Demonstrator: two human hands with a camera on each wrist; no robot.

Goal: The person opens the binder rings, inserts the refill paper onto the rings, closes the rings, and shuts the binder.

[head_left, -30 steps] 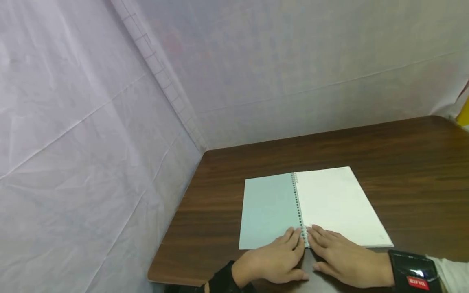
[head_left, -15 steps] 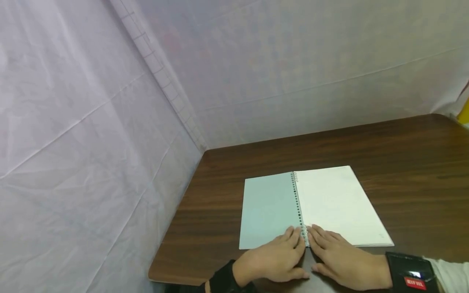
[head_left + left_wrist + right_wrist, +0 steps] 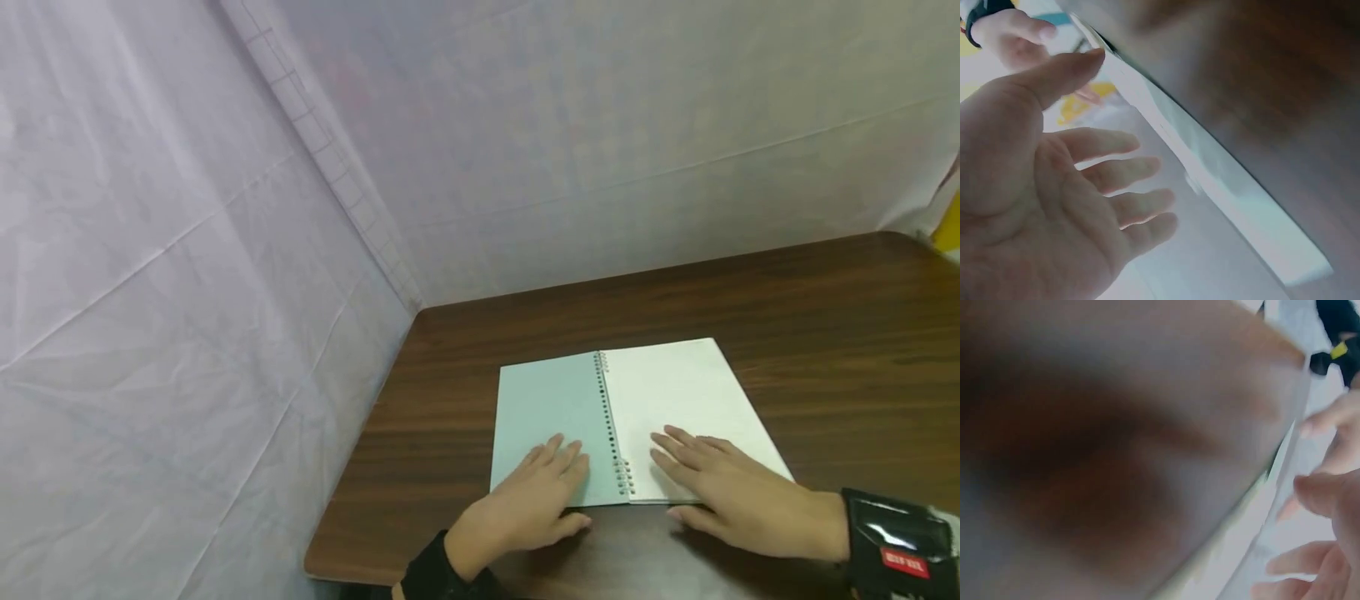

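Wooden table (image 3: pixel 750 300), open notebook (image 3: pixel 637 400) under both flat hands (image 3: pixel 622 492)

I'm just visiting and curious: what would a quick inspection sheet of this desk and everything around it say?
Surface: dark brown wooden table, bare around the book.
Job's things: open spiral-bound notebook lying flat, pale green cover at left, white page at right.
Clutter: nothing seen.
Hands: left hand flat on the green cover; right hand flat on the white page, fingers straight.
Cables: nothing seen.
Surroundings: pale lilac cloth walls; black wristbands on both wrists; a yellow object at the far right edge.
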